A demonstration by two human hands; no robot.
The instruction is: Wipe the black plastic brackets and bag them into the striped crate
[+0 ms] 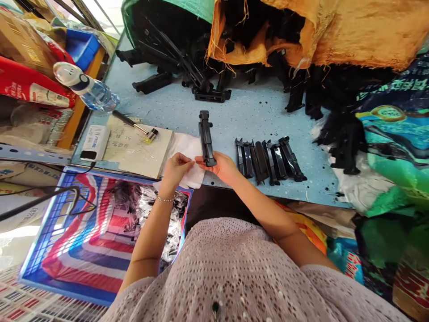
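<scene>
My right hand (221, 167) holds the lower end of a long black plastic part (206, 136), which points away from me above the table. My left hand (177, 168) is just left of it, thumb and fingertips pinched together near my right fingertips. Whatever the pinch may hold is too small to make out. Under my hands a white cloth or tissue (187, 145) lies on the table. To the right, several similar black parts (260, 161) lie side by side in a row.
Orange (362, 31) and green sacks spill black parts (161, 53) across the back of the blue table (254, 112). A notebook (134, 154), screwdriver (134, 123), white box (95, 142) and water bottle (90, 89) sit left. Below is a blue crate (40, 250) with a striped bag and wrapped pieces.
</scene>
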